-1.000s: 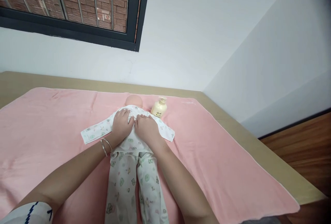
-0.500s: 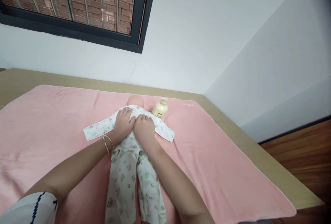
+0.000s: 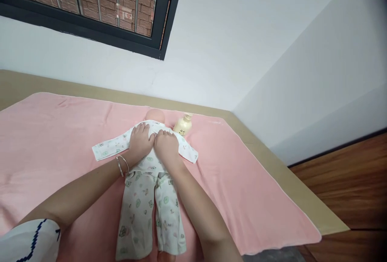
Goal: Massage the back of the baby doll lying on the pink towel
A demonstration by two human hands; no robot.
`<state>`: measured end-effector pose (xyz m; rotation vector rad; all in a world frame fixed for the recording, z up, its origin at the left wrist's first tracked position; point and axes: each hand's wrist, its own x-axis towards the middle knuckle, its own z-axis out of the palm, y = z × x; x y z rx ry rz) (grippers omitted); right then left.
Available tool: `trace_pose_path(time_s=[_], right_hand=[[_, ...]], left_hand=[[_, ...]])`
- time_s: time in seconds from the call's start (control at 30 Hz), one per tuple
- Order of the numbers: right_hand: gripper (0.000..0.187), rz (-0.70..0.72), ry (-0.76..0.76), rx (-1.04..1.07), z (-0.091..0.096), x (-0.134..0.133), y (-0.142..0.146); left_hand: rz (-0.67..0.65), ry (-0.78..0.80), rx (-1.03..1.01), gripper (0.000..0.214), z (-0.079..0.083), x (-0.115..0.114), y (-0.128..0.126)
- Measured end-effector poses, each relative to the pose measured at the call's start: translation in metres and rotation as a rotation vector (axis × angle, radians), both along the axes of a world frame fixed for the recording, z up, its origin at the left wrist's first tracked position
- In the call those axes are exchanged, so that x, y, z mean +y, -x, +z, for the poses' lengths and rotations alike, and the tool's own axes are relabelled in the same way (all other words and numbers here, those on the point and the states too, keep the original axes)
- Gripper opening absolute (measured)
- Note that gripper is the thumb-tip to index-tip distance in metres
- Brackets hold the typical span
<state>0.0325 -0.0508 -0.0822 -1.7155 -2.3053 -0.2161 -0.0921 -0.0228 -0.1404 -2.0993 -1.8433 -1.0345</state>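
A doll (image 3: 155,115) with a smooth bare head lies on its stretched-out pajamas' length, the white printed pajama top (image 3: 111,146) covering its trunk and arms. Matching pajama pants (image 3: 137,213) cover its legs, and a bit of one foot shows below a cuff. My left hand (image 3: 140,140) rests on the chest area of the top with its fingers spread, thumb toward the middle. Beside it, my right hand (image 3: 166,146) is closed, its fingers curled at the middle of the top near the neck. The cloth under the fingers is hidden.
A pale yellow pump bottle (image 3: 183,125) stands by the doll's shoulder. Everything lies on a pink blanket (image 3: 242,189) over a tan surface (image 3: 299,191). Behind are a white wall (image 3: 205,60) and a dark-framed barred window (image 3: 156,46). Wood panelling (image 3: 344,185) is at right.
The view has shifted slightly, so the doll and bottle appear a little farther left and higher. Both hands stay on the pajama top with little visible change.
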Motion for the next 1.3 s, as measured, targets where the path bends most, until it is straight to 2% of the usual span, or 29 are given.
trace_pose_path(time_s=[0.07, 0.13, 0.27, 0.4, 0.5, 0.6, 0.73, 0.83, 1.0, 1.07, 1.17, 1.3], right_hand=[[0.035, -0.01, -0.024, -0.06, 0.002, -0.01, 0.006], [0.039, 0.019, -0.023, -0.049, 0.0, -0.008, 0.005], [0.049, 0.154, 0.05, 0.13, -0.011, 0.021, -0.013], [0.052, 0.224, 0.114, 0.271, -0.017, 0.041, -0.026], [0.047, 0.155, 0.079, 0.211, -0.011, 0.03, -0.018], [0.039, 0.054, 0.021, 0.062, -0.002, 0.001, 0.001], [0.043, 0.05, -0.017, -0.115, 0.003, -0.03, 0.019], [0.045, 0.118, 0.01, -0.082, 0.0, -0.022, 0.014], [0.049, 0.17, 0.137, 0.205, -0.01, 0.027, -0.018], [0.055, 0.183, 0.184, 0.253, -0.013, 0.037, -0.026], [0.054, 0.141, 0.172, 0.213, -0.011, 0.03, -0.022], [0.042, 0.048, 0.106, 0.067, 0.012, -0.004, -0.007]], left_hand=[[-0.045, -0.045, -0.007, 0.035, 0.001, 0.0, 0.001], [-0.109, -0.12, -0.029, 0.026, 0.002, -0.002, 0.001], [-0.124, -0.21, -0.024, 0.027, 0.002, -0.008, 0.001], [-0.093, -0.208, -0.061, 0.022, 0.0, -0.01, -0.001], [-0.069, -0.115, -0.102, 0.026, 0.0, -0.007, -0.002], [-0.045, -0.023, -0.079, 0.038, -0.002, -0.001, -0.001], [-0.062, 0.001, -0.055, 0.038, -0.005, 0.003, 0.001], [-0.122, -0.053, -0.086, 0.03, -0.003, -0.001, 0.002], [-0.144, -0.126, -0.075, 0.02, 0.004, -0.008, -0.002], [-0.133, -0.127, -0.078, 0.02, 0.005, -0.009, -0.003], [-0.097, -0.097, -0.112, 0.022, 0.004, -0.007, -0.005], [-0.065, -0.035, -0.14, 0.036, 0.001, -0.003, -0.004]])
